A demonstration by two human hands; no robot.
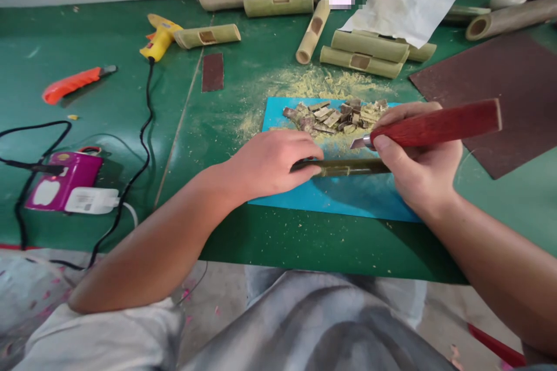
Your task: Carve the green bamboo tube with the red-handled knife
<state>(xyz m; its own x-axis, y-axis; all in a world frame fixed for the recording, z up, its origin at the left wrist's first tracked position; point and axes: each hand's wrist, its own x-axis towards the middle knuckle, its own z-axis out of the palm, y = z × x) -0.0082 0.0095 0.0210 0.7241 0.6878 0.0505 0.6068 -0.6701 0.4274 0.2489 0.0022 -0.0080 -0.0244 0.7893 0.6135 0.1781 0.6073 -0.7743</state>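
My left hand (pixel 281 162) is closed round the left end of a thin dark green bamboo stick (pixel 354 167), which lies level above a blue sheet (pixel 348 200). In my right hand (pixel 418 168) is a carving knife (pixel 439 124) with a thick red wooden handle. Its short metal blade points left and down, just above the bamboo, with a small gap showing between them. The right end of the stick runs behind my right fingers and is hidden. Behind the stick, a heap of bamboo chips (pixel 335 116) lies on the blue sheet.
Cut bamboo tubes (pixel 365 46) lie at the back, some under white paper (pixel 402 8). A brown sheet (pixel 500 98) is at right. On the left are a yellow glue gun (pixel 161 37), an orange utility knife (pixel 73 84) and a purple power strip (pixel 65 182) with cords.
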